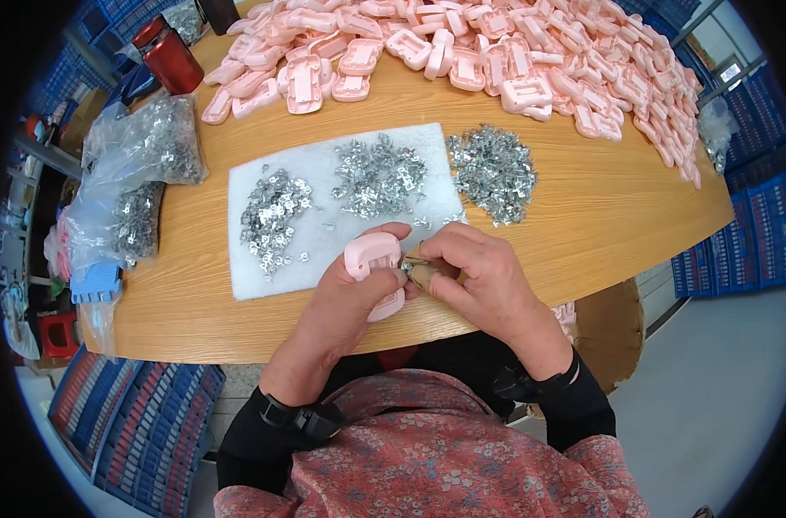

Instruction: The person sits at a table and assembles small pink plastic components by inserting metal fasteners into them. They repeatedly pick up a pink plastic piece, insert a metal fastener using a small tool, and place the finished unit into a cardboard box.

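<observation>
My left hand [334, 298] is wrapped round a pink plastic casing [372, 249], a rounded shell with a recess, its thumb pressing over the middle. At the casing's right side my right hand [492, 272] pinches a small metal clip [407, 267]. Tan coverings wrap the right thumb and forefinger tips and partly hide the clip. Beyond the hands lies a white foam pad [320, 237], with one heap of silvery metal clips [272, 216] at its left and another heap [380, 177] in its middle. A third heap [494, 175] sits at the pad's right edge.
Many pink casings [505, 65] are piled along the wooden table's [583, 207] far side. At left lie plastic bags of metal pieces [143, 155], a blue plastic block [96, 281] and a red flask [167, 56]. An open cardboard box [613, 337] stands below the right edge.
</observation>
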Demonstrator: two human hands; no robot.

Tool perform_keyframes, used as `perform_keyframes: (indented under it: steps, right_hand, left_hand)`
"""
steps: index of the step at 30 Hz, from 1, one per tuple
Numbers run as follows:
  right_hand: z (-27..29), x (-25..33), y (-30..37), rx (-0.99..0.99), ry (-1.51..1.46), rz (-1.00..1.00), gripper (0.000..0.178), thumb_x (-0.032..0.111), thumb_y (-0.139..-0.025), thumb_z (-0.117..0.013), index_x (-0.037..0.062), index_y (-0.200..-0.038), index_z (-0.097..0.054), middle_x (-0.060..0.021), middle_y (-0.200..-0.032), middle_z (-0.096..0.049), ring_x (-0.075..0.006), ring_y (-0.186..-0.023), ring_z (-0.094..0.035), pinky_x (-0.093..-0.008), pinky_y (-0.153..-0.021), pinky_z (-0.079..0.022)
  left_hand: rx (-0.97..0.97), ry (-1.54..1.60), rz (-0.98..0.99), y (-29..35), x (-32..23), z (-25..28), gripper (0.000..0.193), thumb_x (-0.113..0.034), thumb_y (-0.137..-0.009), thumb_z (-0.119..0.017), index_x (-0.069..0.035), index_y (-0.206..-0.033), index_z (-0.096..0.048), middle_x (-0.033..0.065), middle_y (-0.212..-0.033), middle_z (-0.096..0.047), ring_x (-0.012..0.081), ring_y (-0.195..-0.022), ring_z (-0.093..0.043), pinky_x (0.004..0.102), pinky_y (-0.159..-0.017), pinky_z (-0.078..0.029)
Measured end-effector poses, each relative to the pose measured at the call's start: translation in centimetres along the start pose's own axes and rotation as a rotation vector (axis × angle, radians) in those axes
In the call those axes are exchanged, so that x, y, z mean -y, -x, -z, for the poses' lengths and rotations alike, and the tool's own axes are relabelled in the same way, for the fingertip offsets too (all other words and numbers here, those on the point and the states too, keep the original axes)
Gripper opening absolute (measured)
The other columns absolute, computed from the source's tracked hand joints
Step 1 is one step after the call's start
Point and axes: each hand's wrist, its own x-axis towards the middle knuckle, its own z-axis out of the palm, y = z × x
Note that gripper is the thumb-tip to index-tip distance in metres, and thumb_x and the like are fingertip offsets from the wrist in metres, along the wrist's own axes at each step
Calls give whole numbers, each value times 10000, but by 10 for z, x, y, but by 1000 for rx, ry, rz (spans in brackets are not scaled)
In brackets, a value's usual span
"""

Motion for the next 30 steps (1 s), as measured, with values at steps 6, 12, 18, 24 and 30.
perform_keyframes:
  steps: [6, 12, 18, 24, 30]
  right_hand:
    - [-6, 7, 0, 25, -164, -199, 157, 63, -822, -691, 11, -963, -647, -110, -811, -640, -211, -695, -638, -315, -635, -502]
    - [-13, 3, 7, 4, -718, -424, 147, 117, -925, -660, 2, -1013, -635, -7, -851, -647, -67, -723, -565, -238, -637, -467]
    - [-10, 10, 5, 243, -1159, -699, 136, 151, -961, -636, 43, -1044, -636, 31, -872, -621, -26, -728, -507, -187, -644, -416]
    - [3, -10, 9, 203, -995, -473, 106, 93, -933, -652, 24, -1012, -637, 14, -963, -589, -41, -818, -503, -198, -698, -419]
    - [25, -6, 9, 338, -657, -303, 170, 49, -872, -685, -20, -1015, -625, 3, -1025, -558, -56, -856, -482, -220, -734, -431]
  left_hand:
    - [40, 28, -3, 2, -3, 9, 436, -99, -920, -561, -33, -1345, -491, 81, -1001, -616, 190, -886, -652, 333, -784, -573]
    - [20, 122, -131, -4, -9, 11, 487, -407, -1021, -473, -46, -1347, -453, 98, -979, -635, 202, -856, -644, 339, -781, -550]
    - [-65, -221, -491, -8, -19, -10, 516, -475, -1051, -350, -57, -1348, -408, 135, -1192, -593, 187, -984, -604, 335, -839, -522]
    - [125, 190, -293, 1, -15, 8, 532, -514, -1026, -415, -20, -1161, -561, 159, -1265, -574, 199, -1110, -588, 363, -907, -514]
    - [231, -229, 107, 3, -22, 17, 332, -237, -1024, -488, -30, -1278, -545, 86, -1218, -605, 167, -1100, -597, 331, -911, -516]
